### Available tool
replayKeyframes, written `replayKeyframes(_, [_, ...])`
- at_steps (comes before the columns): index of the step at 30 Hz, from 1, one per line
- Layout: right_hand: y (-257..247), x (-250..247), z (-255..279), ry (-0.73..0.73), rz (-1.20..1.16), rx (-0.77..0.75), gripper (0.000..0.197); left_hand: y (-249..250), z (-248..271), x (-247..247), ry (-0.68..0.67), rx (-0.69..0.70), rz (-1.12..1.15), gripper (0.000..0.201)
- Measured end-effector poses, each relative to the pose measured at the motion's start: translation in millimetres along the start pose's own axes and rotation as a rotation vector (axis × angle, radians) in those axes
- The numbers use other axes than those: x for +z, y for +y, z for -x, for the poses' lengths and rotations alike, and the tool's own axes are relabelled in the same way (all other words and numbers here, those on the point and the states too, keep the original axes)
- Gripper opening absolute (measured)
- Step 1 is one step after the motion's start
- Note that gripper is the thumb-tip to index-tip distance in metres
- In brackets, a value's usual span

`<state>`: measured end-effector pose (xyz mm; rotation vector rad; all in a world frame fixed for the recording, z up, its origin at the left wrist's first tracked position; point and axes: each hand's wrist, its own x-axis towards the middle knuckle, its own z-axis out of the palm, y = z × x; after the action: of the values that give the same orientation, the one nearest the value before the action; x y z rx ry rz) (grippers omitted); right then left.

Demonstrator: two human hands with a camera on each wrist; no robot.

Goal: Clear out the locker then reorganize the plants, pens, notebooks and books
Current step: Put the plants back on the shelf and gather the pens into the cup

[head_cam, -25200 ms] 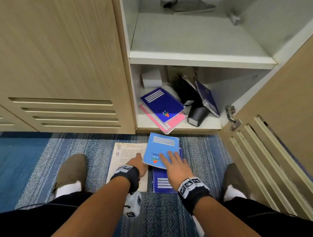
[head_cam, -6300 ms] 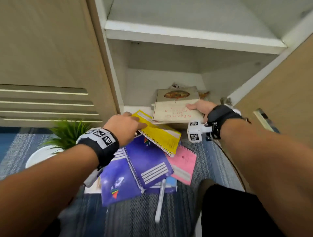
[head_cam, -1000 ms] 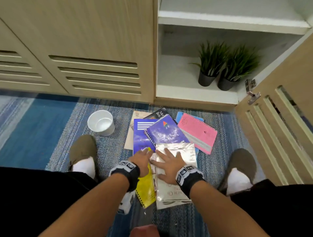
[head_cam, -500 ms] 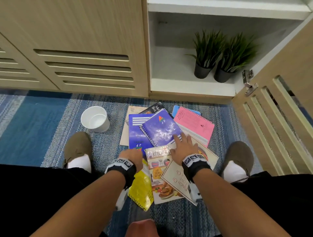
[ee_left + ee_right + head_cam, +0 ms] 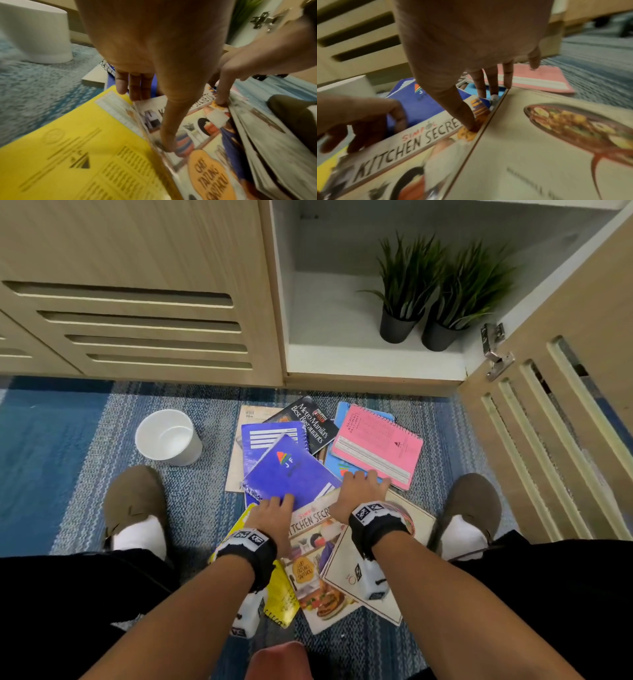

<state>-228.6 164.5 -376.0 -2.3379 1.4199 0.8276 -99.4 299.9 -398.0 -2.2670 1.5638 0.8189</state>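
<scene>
Books and notebooks lie piled on the carpet (image 5: 85, 440) before the open locker (image 5: 342, 364). Left hand (image 5: 272, 517) and right hand (image 5: 359, 494) both grip the Kitchen Secrets cookbook (image 5: 311, 563) at its top edge, thumbs on cover. Two plants (image 5: 404, 285) on the locker's bottom shelf. White cup (image 5: 168, 438) stands left of pile.

Two plants (image 5: 435, 292) in locker (image 5: 308, 302), books (image 5: 308, 559) on carpet (image 5: 68, 440) before it

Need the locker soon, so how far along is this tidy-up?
Partly done. Two potted plants already stand back in the locker. Both hands, left and right, grip the Kitchen Secrets cookbook. Notebooks like the pink one and the white cup remain on the carpet.
</scene>
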Motion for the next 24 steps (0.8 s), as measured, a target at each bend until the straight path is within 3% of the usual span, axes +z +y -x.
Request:
replayKeyframes(2, [-5.6,-2.8,-1.8,0.025,-0.032,-0.096,0.059,-12.3,2.9,5.2,-0.060,-0.078,0.105,0.087])
replayKeyframes(5, [-4.5,-8.3,-8.9,-0.067,-0.267,-0.156,0.057,-19.3,8.9,11.4,-0.120,-0.173,0.371,0.072])
replayKeyframes(9, [16.9,-5.0,-12.7,-0.090,-0.347,-0.140,0.070,-21.9,3.7,3.5,-0.183,-0.138,0.562,0.046])
replayKeyframes(13, [42.6,-2.3,-11.8,-0.019,-0.128,-0.102,0.060,-36.4,-5.2,-20.3,-0.155,-0.169,0.523,0.036])
replayKeyframes(17, [50.8,-10.7,-11.9,-0.004,-0.154,-0.078,0.044,-67.6,-9.0,-42.3,-0.113,-0.262,0.471,0.032])
replayKeyframes(23, [33.0,-26.0,-2.9,-0.064,0.099,-0.167,0.007,-118.6,0.9,-56.6,0.056,-0.471,0.286,0.050])
replayKeyframes(24, [29.0,-26.8,0.6,-0.050,0.156,-0.208,0.011,-118.7,4.3,-56.3,0.108,-0.485,0.221,0.050])
